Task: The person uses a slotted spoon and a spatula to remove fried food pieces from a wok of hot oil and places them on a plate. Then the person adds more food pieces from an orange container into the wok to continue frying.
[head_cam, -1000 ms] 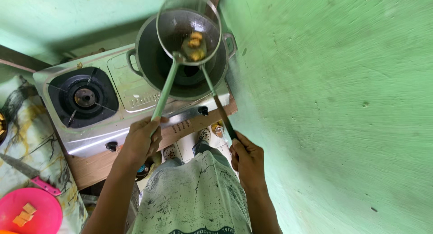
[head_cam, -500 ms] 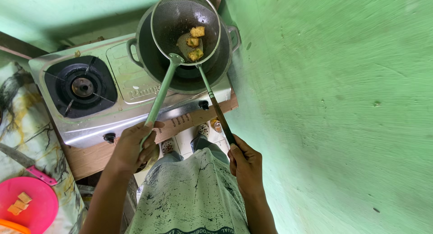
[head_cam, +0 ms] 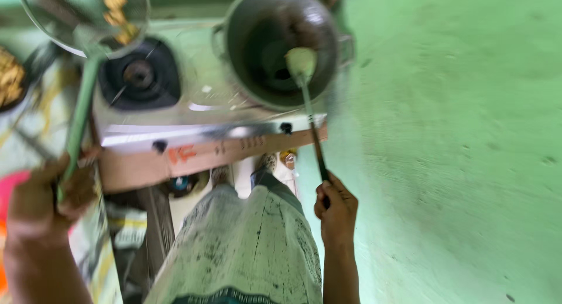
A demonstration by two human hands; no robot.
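My left hand (head_cam: 50, 193) grips the green handle of a round wire strainer (head_cam: 85, 17) that is raised at the upper left, past the left burner (head_cam: 139, 75). Several golden fried pieces (head_cam: 117, 14) lie in its mesh. My right hand (head_cam: 335, 203) holds the dark handle of a long spatula (head_cam: 301, 64) whose blade rests inside the deep black frying pot (head_cam: 281, 43). The pot stands on the right side of the steel two-burner gas stove (head_cam: 193, 113). The picture is blurred by motion.
A green wall (head_cam: 456, 134) rises close on the right. The stove sits on a wooden shelf (head_cam: 193, 154). A dark dish of golden fried food (head_cam: 9, 81) lies at the far left, and a pink plate edge (head_cam: 7, 187) shows lower left. My patterned garment (head_cam: 240, 245) fills the bottom centre.
My left hand has swung the strainer with the fried pieces out of the pot and over to the left. The spatula stays in the pot.
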